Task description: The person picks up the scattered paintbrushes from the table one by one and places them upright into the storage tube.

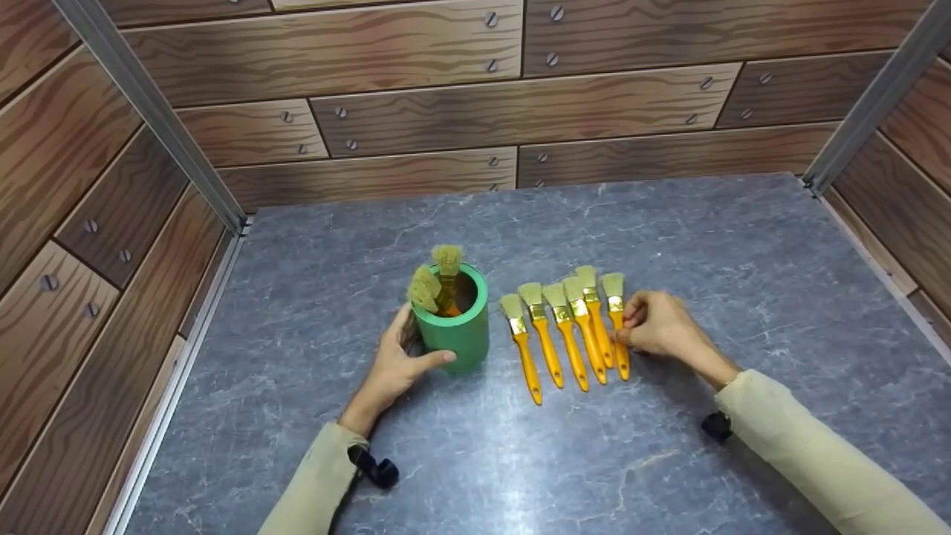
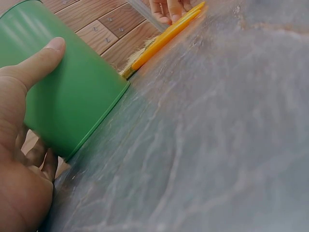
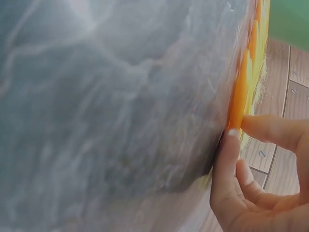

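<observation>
A green cylindrical holder point(image 1: 457, 342) stands upright on the table. My left hand point(image 1: 394, 364) grips its left side, thumb across the front and fingers around the back. Paintbrushes point(image 1: 448, 260) with pale bristles lean inside it, bristles up. To its right several paintbrushes with orange handles point(image 1: 529, 364) lie in a row, bristles pointing away from me. At the right end of that row, my right hand point(image 1: 661, 323) pinches the handle of the outermost paintbrush point(image 1: 614, 290). In the right wrist view, thumb and index finger meet that orange handle point(image 3: 237, 101) at the tabletop.
The grey marbled table point(image 1: 334, 260) is bounded by wood-patterned walls point(image 1: 416, 119) at the back and both sides. Metal posts point(image 1: 160, 111) stand in the back corners. Two brushes near the row's right end lie close against each other.
</observation>
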`<move>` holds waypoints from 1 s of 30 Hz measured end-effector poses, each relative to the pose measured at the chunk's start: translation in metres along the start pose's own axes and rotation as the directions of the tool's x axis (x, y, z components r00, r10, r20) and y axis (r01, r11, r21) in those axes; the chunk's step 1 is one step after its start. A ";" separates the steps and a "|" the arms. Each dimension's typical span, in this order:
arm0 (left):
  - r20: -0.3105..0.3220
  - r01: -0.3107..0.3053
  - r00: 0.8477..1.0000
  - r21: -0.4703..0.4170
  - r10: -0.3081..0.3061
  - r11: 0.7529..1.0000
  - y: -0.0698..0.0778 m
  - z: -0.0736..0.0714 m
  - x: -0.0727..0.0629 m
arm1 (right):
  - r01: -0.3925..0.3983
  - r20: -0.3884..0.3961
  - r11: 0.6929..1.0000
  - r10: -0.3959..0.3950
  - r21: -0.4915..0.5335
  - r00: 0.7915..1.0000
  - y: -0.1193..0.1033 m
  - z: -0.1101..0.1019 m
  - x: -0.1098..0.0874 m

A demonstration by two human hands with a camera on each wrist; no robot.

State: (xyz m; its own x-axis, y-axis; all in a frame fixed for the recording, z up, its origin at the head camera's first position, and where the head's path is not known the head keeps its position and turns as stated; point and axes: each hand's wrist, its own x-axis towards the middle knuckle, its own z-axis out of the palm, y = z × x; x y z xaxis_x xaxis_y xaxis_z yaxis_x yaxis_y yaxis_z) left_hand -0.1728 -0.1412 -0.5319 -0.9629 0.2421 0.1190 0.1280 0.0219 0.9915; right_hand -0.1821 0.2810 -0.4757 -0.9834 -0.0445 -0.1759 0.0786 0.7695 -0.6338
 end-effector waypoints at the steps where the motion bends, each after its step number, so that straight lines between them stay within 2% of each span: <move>1: 0.001 -0.002 1.000 0.000 0.002 1.000 0.000 0.000 0.000 | -0.005 0.001 1.000 0.005 0.001 1.000 0.000 0.000 0.000; 12: 0.013 0.027 1.000 -0.018 -0.027 0.999 -0.001 0.000 0.000 | 0.013 0.007 1.000 -0.013 0.022 1.000 0.001 0.000 0.002; 18: 0.001 0.029 1.000 0.001 -0.029 1.000 0.000 -0.001 0.000 | -0.007 0.039 0.994 0.003 0.113 0.999 -0.002 -0.008 0.001; 21: -0.001 0.028 1.000 0.003 -0.028 1.000 0.000 -0.001 0.000 | -0.005 0.050 0.978 -0.005 0.207 0.999 -0.006 -0.014 -0.002; 25: -0.002 0.025 1.000 0.005 -0.025 1.000 0.001 -0.001 -0.001 | 0.008 0.071 0.943 -0.034 0.332 0.997 -0.015 -0.022 -0.006; 30: 0.005 0.024 1.000 0.009 -0.024 1.000 0.000 0.000 0.000 | 0.042 0.080 0.911 -0.081 0.411 0.993 -0.028 -0.031 -0.010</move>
State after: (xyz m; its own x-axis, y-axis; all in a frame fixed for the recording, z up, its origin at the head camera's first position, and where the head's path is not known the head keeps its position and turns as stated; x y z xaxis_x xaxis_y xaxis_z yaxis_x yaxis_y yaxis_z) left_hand -0.1724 -0.1416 -0.5315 -0.9646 0.2460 0.0947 0.1068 0.0365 0.9936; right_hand -0.1793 0.2799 -0.4324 -0.9703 -0.1578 -0.1833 0.0978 0.4373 -0.8940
